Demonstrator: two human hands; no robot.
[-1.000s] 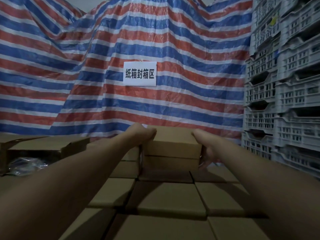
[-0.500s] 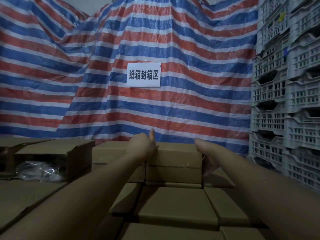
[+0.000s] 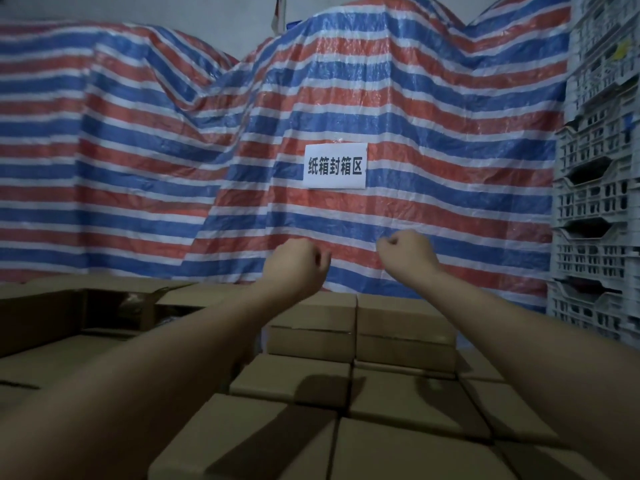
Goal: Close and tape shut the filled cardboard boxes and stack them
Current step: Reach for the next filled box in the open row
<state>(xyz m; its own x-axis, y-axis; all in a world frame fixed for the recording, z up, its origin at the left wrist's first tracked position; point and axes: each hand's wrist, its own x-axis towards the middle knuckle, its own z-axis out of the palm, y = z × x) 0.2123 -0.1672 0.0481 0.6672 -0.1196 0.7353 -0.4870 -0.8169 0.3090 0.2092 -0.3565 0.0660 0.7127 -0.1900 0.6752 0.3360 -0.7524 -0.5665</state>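
Observation:
Closed brown cardboard boxes fill the foreground in rows. At the back of them stand two taller stacked boxes, side by side and against the tarp. My left hand is raised above these boxes with its fingers curled and nothing in it. My right hand hangs level with it a little to the right, also curled and empty. Neither hand touches a box. No tape is in view.
A red, white and blue striped tarp with a white paper sign hangs behind the boxes. Grey plastic crates are stacked high on the right. An open cardboard box sits at the left.
Both hands have let go of the top back box and lifted up above it, fingers curling in. The box stays on the stack. The camera has tilted upward.

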